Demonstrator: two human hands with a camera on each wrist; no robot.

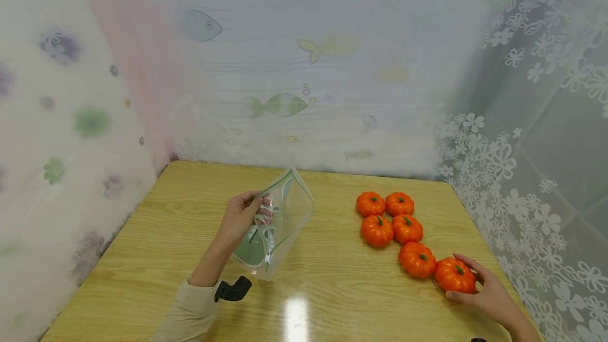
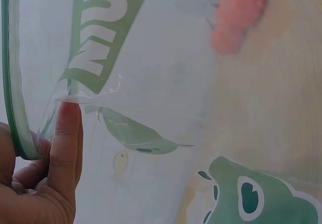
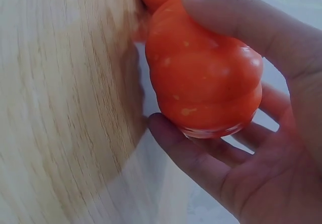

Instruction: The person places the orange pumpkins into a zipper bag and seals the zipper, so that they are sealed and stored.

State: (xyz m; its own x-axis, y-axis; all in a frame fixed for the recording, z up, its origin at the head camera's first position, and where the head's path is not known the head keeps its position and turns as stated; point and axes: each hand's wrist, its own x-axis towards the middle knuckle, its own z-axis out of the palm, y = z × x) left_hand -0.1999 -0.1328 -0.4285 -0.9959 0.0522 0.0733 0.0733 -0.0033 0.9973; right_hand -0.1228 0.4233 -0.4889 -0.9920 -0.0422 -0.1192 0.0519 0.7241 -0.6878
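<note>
At the left of the head view my left hand [image 1: 237,220] pinches the edge of a clear zip bag [image 1: 296,215] with green trim and printed green shapes. The bag's mouth gapes toward the right. In the left wrist view, thumb and fingers hold the clear film [image 2: 146,73] beside the green zip strip [image 2: 9,83]. At the lower right, my right hand [image 1: 491,297] grips a small orange pumpkin [image 1: 451,277] with a green stem, thumb on one side and fingers on the other. The right wrist view shows this pumpkin [image 3: 204,78] between thumb and fingers, near the table.
Several more small orange pumpkins stand grouped on the wooden table [image 1: 166,236], the nearest pumpkin [image 1: 416,260] right beside the held one. Patterned curtains [image 1: 323,67] close off the table's back and left; a flowered translucent panel [image 1: 537,189] runs along its right edge.
</note>
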